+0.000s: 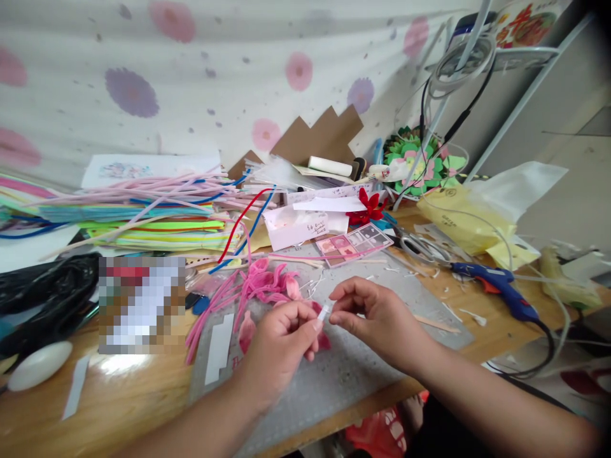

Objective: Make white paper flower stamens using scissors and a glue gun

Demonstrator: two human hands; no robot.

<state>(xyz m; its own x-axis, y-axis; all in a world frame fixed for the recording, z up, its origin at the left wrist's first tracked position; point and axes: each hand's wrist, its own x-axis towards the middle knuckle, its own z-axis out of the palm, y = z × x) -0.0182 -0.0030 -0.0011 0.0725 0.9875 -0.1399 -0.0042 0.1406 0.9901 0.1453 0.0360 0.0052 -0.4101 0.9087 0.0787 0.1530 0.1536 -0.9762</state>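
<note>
My left hand [289,334] is closed, thumb and forefinger pinching a small whitish strip [324,312]. Right beside the strip's upper end is my right hand [370,318], its fingers curled towards the thumb. Whatever lies between those right fingertips is too small to make out. Both hands are above a grey cutting mat [305,407]. Behind them lie pink fuzzy stems [258,286], some bent into loops, and a pink petal shape [247,332]. Darker pink pieces are partly hidden under the hands. A white paper strip [219,350] rests to the left.
Bundles of coloured fuzzy stems [157,232] fill the back left. Scissors [422,247] and a blue glue gun [501,286] with its cord lie at right. A pink-framed palette [354,244], a red flower [367,207] and a white box [296,229] stand behind the mat.
</note>
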